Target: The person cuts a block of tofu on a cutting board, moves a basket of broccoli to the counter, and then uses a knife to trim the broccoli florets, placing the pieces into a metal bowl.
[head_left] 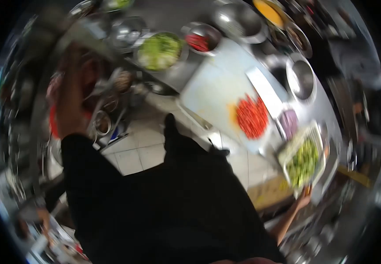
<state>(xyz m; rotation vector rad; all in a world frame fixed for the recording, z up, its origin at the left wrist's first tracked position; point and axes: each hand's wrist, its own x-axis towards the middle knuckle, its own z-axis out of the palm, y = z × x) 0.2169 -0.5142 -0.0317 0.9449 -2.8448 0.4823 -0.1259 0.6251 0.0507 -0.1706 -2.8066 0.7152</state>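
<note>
My right hand [304, 200] is at the near corner of a white plastic basket [283, 155], its fingers closed at the rim. Chopped green vegetable pieces [304, 163] fill the basket. My left arm stretches up and away; my left hand [73, 49] is smeared by motion near a metal panel [94, 43], so its fingers cannot be read. Chopped red peppers [252, 117] lie heaped on the white cutting board [212, 83]. A wide-bladed cleaver [264, 91] rests beside them, with a purple onion [289, 123] close to its handle end.
Along the far counter stand a bowl of cut green vegetables [160, 52], a bowl with red peppers [198, 41] and a large steel bowl [239, 22]. Another metal bowl [301, 80] sits at the right. Pale floor tiles [140, 156] show below the counter.
</note>
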